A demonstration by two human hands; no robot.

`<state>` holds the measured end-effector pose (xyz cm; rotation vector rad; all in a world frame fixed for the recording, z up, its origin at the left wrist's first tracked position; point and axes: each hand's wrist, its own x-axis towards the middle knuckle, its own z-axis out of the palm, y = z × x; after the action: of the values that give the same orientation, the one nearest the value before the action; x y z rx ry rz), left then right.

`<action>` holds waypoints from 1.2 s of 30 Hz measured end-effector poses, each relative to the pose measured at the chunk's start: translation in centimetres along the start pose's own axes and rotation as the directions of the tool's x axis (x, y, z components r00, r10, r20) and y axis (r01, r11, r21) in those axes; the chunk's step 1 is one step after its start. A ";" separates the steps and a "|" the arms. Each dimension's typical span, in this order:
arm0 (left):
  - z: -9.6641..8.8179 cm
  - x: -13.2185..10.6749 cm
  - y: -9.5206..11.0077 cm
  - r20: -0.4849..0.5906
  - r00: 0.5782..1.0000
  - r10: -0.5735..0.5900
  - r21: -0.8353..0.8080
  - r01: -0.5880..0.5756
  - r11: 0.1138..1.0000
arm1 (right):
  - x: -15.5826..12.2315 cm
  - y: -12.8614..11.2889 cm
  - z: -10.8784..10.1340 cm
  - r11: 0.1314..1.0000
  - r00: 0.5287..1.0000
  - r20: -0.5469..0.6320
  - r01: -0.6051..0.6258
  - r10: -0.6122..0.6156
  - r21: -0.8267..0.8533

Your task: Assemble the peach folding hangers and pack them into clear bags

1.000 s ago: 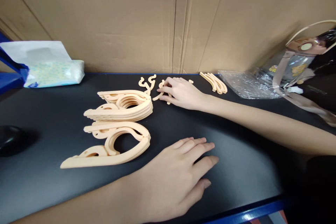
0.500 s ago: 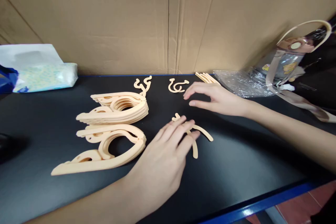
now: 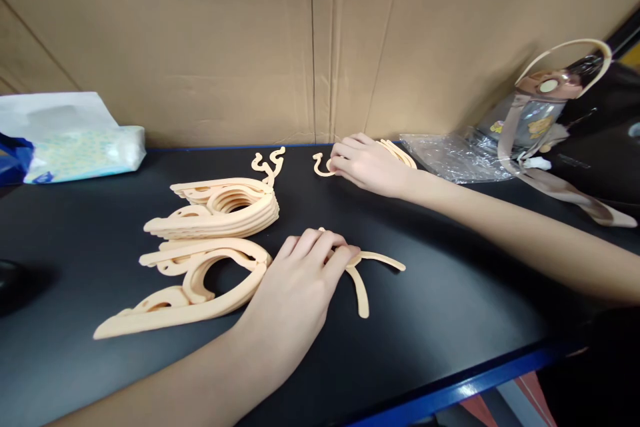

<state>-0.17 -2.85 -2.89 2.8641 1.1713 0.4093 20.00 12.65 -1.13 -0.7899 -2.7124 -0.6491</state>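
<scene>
My left hand [image 3: 300, 290] is closed over a cream plastic hanger piece [image 3: 361, 290], with thumb and fingers at its middle. Two thin curved arms of that piece spread out to the right on the black table, and its far end is mostly hidden. Farther back, my right hand [image 3: 373, 163] has its fingers curled down over small cream hooks; one hook [image 3: 320, 167] shows left of the fingertips. Folded cream hangers lie left of my left hand, in a back stack [image 3: 240, 223] and a front stack [image 3: 200, 313]. More hooks [image 3: 273, 170] lie behind them.
Thin curved strips [image 3: 404, 153] lie behind my right hand, beside a clear plastic bag [image 3: 445, 160]. A strapped water bottle [image 3: 543, 117] stands back right. A tissue pack [image 3: 90, 153] lies back left. Cardboard [image 3: 225, 47] rises behind the table, whose front has a blue edge [image 3: 450, 387].
My right hand has moved left and down onto the hooks at the back. My left hand has closed on the hanger piece, whose arms have shifted and turned slightly.
</scene>
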 end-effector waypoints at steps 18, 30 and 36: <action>0.4 -0.1 0.3 -0.106 0.990 0.092 -0.118 -0.104 0.988 | -9.3 -0.3 -5.2 0.831 0.928 0.208 -0.369 0.309 0.417; 0.1 -0.2 0.4 -0.078 0.994 0.081 -0.182 -0.094 0.979 | -8.6 1.6 -2.4 0.919 0.900 0.256 -0.386 0.354 0.086; 0.0 0.0 0.4 -0.054 0.996 0.077 -0.210 -0.086 0.974 | -8.4 0.0 -5.1 0.837 0.865 0.263 -0.489 0.428 0.245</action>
<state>0.11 -3.20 -2.83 2.7366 0.9527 0.5687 27.50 6.47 0.38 -1.4180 -2.5343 -0.0394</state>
